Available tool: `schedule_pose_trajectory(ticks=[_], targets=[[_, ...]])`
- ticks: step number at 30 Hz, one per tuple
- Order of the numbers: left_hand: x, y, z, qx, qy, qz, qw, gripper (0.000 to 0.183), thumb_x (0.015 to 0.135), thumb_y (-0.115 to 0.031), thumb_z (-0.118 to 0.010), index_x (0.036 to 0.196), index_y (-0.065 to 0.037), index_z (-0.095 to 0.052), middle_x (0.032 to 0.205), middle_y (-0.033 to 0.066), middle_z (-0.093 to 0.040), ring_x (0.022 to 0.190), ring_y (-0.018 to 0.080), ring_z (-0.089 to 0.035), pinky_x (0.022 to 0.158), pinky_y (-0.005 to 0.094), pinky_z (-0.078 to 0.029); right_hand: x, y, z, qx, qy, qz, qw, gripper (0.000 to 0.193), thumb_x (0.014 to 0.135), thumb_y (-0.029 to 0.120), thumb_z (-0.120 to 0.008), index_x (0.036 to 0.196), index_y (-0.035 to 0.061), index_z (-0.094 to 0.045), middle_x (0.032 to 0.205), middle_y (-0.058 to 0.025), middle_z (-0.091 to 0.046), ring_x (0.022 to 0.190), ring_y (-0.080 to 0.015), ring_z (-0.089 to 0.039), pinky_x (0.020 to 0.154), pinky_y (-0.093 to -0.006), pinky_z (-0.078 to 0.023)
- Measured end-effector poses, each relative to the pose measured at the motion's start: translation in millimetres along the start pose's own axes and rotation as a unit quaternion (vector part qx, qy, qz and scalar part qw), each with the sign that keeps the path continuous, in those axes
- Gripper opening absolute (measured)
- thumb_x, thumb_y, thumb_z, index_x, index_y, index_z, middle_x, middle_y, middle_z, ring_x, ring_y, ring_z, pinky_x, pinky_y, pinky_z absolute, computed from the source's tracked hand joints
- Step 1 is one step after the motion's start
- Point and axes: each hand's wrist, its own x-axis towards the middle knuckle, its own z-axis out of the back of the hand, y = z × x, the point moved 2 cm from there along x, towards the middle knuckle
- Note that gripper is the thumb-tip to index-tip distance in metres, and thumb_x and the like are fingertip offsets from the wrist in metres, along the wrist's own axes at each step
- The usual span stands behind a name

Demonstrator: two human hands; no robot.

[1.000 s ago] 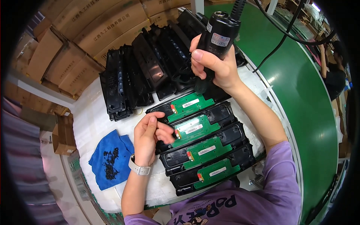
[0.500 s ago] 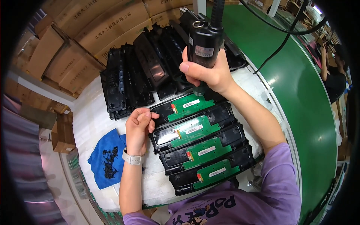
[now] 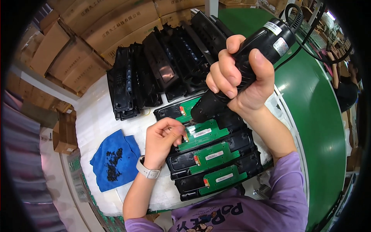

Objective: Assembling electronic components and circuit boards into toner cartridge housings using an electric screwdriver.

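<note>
My right hand (image 3: 245,73) is wrapped round a black corded electric screwdriver (image 3: 266,42), tilted so that its nose comes down to the left over the panels. My left hand (image 3: 164,135) is closed in a pinch just beside that nose; whatever lies between its fingertips is too small to make out. Under both hands is a row of several black plastic panels (image 3: 181,164), each bearing a green circuit board (image 3: 210,156) with a white label and a small red-and-white part. The pinching fingertips hover over the second board from the far end. The screwdriver's tip is hidden behind its nose.
Left of the panels lies a blue cloth (image 3: 129,156) with a heap of small black screws (image 3: 113,166). More black plastic housings (image 3: 160,63) stand stacked at the back, before cardboard boxes (image 3: 116,29). A green surface (image 3: 317,127) runs along the right; a person (image 3: 346,91) is beyond it.
The screwdriver has swung from upright to tilted, and its body has moved right and nearer. My left hand has moved right, from the farthest panel's left end to the second board.
</note>
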Motion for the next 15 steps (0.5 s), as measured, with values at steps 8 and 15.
schedule_pose_trajectory(ticks=[8,15], targets=[[-4.8,4.5,-7.3,-0.036,0.028,0.018,0.999,0.006,0.081,-0.003,-0.064,0.084,0.0,-0.059,0.07,0.0036,-0.061,0.055,0.0054,-0.053,0.051,0.017,-0.043,-7.7,0.6,-2.8,-0.069,-0.02,-0.036,0.997,0.031,0.088,0.038,-0.045,0.094,0.0078,-0.046,0.056,0.0018,-0.043,0.04,-0.0087,-0.039,0.05,-0.028,-0.04],[-6.8,7.9,-8.7,-0.076,0.026,0.018,0.997,0.006,0.083,-0.004,-0.062,0.085,0.001,-0.06,0.072,0.0064,-0.062,0.055,0.006,-0.053,0.051,0.0175,-0.043,-12.2,-5.0,-8.6,-0.077,-0.018,-0.037,0.996,0.029,0.088,0.036,-0.044,0.096,0.0077,-0.046,0.057,0.0016,-0.044,0.041,-0.009,-0.04,0.051,-0.0284,-0.04]])
